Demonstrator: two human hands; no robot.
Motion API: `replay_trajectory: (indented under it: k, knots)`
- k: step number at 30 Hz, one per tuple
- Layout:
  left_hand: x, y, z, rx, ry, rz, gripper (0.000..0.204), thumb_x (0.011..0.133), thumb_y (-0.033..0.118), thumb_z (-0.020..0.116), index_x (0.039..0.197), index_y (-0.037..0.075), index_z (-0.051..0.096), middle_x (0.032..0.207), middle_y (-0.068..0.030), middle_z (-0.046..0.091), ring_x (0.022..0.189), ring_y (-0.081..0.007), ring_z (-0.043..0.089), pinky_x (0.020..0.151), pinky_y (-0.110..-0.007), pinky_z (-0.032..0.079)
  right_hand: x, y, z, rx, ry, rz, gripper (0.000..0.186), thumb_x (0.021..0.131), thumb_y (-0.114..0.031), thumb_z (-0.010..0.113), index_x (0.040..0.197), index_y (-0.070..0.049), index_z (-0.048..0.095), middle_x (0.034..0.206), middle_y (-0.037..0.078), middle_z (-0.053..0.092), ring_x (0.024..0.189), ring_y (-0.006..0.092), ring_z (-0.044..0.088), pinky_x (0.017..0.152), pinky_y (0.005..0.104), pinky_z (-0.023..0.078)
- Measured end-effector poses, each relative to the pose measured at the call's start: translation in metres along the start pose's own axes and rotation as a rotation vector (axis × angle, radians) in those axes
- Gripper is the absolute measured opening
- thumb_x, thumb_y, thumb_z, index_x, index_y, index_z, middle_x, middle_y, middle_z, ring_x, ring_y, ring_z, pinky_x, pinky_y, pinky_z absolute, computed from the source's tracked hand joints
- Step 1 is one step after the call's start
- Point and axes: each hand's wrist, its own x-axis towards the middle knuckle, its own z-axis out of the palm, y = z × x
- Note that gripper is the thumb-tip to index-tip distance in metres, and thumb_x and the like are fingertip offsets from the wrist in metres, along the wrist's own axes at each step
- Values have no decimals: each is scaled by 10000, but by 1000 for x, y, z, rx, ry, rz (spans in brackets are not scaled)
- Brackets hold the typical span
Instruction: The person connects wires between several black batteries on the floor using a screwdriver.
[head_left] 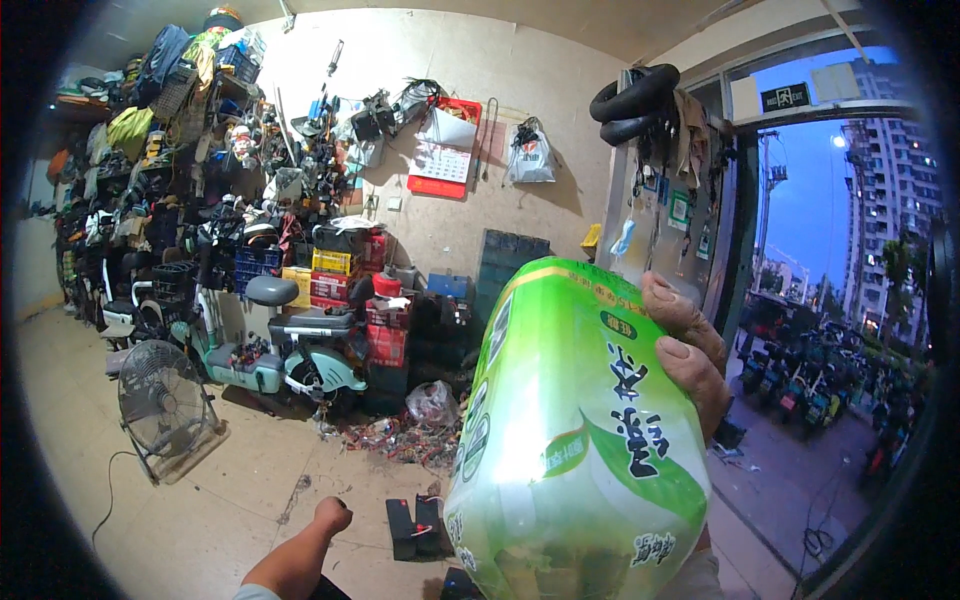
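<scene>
One shrink-wrapped pack [560, 400], green and white, is held up in the foreground by the right hand [695, 345]. Large dark brush-style characters are printed along its near face, beside a leaf motif. A dark green oval badge [618, 326] with light characters is seen near the fingertips; small print is carried on a yellow band along the top edge, and outlined characters are set near the lower corners. On the wall behind, a red-bordered calendar [440, 165] is printed with rows of dates.

The right fingers are curled over the pack's upper right edge, two tips being laid against the film; the thumb is hidden. The pack is thereby held clear of the floor [250, 440]. The left hand [333, 515] is positioned well apart from it, near black blocks [415, 527]; whether its fingers are closed cannot be told.
</scene>
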Motion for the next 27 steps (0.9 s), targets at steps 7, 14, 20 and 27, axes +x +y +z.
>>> replay_trajectory:
  k: [7, 14, 20, 27]
  knots:
    - [-13, 14, -14, -71, 109, 9, 295, 872, 300, 693, 932, 28, 791, 976, -252, 739, 951, -428, 722, 858, -479, 580, -7, -4, 0, -52, -16, 56, 305, 901, 6, 709, 1166, -115, 620, 1290, 225, 647, 1229, 399, 645, 1056, 537, 531]
    - [-39, 48, -40, -325, 233, 70, 347, 902, 338, 696, 1029, 28, 788, 988, -248, 740, 966, -424, 723, 866, -478, 578, -80, -28, 17, 186, -293, 315, 468, 890, -170, 771, 1303, -77, 572, 1315, 209, 632, 1171, 364, 663, 992, 480, 550]
    - [-45, 85, -85, -685, 217, 81, 412, 951, 318, 694, 1175, -27, 723, 1040, -206, 768, 864, -277, 744, 797, -398, 572, -167, -29, 24, 302, -536, 1021, 828, 808, -141, 881, 1495, -27, 434, 1424, 137, 580, 1233, 263, 626, 1044, 405, 523]
    - [-67, 217, -166, -1137, 158, 298, 282, 1018, 234, 675, 1183, 8, 703, 975, -39, 710, 831, -114, 642, 713, -277, 509, -292, -14, 49, 865, -197, 1617, 740, 837, -168, 845, 1471, -14, 497, 1357, 92, 627, 1244, 217, 590, 1092, 372, 450]
